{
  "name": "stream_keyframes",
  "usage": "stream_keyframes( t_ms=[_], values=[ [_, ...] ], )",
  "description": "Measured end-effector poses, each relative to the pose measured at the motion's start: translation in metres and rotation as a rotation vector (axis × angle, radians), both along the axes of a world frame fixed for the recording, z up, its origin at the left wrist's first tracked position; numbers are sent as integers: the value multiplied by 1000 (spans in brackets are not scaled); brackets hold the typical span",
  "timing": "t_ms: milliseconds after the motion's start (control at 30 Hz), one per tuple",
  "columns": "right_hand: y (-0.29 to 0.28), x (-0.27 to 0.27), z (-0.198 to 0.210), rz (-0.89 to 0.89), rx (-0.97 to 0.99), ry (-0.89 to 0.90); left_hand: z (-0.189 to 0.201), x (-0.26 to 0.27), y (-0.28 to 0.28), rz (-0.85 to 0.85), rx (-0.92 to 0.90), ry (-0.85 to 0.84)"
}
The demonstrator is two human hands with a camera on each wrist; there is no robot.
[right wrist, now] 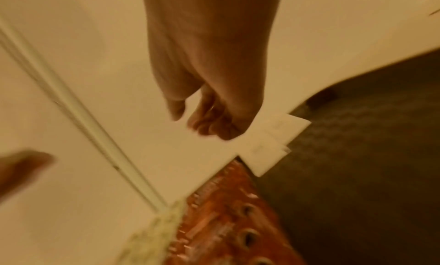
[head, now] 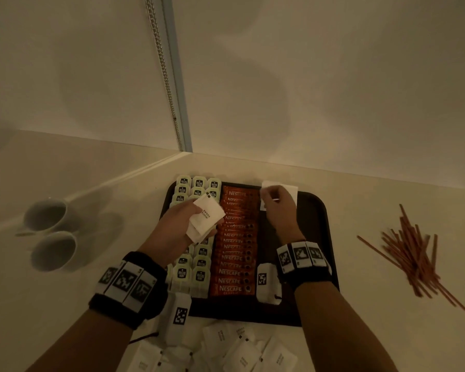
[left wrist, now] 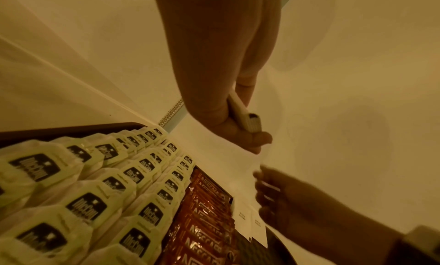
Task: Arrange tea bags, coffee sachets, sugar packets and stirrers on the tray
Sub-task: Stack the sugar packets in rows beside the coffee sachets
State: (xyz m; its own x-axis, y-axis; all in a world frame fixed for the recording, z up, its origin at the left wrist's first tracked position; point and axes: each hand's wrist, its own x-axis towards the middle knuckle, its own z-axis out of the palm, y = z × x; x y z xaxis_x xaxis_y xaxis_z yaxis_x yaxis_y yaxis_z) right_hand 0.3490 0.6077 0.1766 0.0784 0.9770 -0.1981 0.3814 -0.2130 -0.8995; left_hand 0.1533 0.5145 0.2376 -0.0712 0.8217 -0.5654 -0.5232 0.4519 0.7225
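Note:
A dark tray (head: 314, 237) holds columns of tea bags (head: 199, 275) on its left and a row of orange coffee sachets (head: 234, 264) down the middle. My left hand (head: 191, 221) hovers over the tea bags and grips a stack of white sugar packets (head: 207, 218), seen edge-on in the left wrist view (left wrist: 243, 111). My right hand (head: 269, 200) reaches to the tray's far edge. Its loosely curled fingers rest on a few sugar packets (right wrist: 273, 143) fanned out beside the sachets, with the thumb held apart. Brown stirrers (head: 414, 256) lie in a loose heap on the counter, right of the tray.
Two white cups (head: 49, 216) stand on the counter at the left. Several loose sugar packets (head: 242, 350) lie at the counter's near edge, below the tray. A wall with a metal strip rises just behind the tray. The tray's right half is bare.

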Motion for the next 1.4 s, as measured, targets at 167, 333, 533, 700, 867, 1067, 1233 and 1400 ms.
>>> stream_keyframes(
  t_ms=[167,333,533,700,867,1067,1233,1400],
  values=[
    [-26,-27,42,433,-15,149,1,5,4,-115,75,178],
    [-38,-30,48,406,46,106,6,10,2,-103,65,161],
    [-50,-25,57,399,-23,208,5,9,0,-138,126,222],
    [-51,-21,58,314,-17,232,7,11,-1,-56,103,168],
    [-55,-18,50,247,-85,406,3,15,-1,-15,136,215],
    [-62,-10,54,388,-193,292,-2,16,1,-21,137,321],
    [-48,25,41,152,-225,395,0,13,4,109,31,160],
    [-16,63,-1,-262,-225,237,-6,6,0,155,12,123]
  ],
)
